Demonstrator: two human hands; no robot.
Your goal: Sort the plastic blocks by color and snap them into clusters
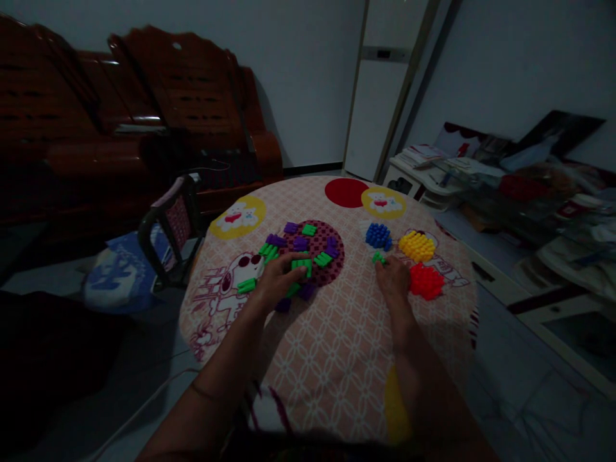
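My left hand (278, 281) is closed, thumb and fingers pinching a green plastic building block (301, 264) above the table. Around it lie loose green blocks (323, 258) and purple blocks (301, 244), several of each. Further right, my right hand (394, 280) has its fingertips on a smaller green block (378, 257) and appears to grip it. Just beyond that hand stands a blue cluster of blocks (378, 236). A yellow cluster (417, 246) and a red cluster (426, 281) sit to its right, the red one close beside the hand.
A patterned cloth covers the round table (332, 346). A small chair (171, 231) stands at its left edge, with wooden seats (183, 90) behind. Along the right wall runs a cluttered low cabinet (423, 163). A tall white unit (380, 96) stands at the back.
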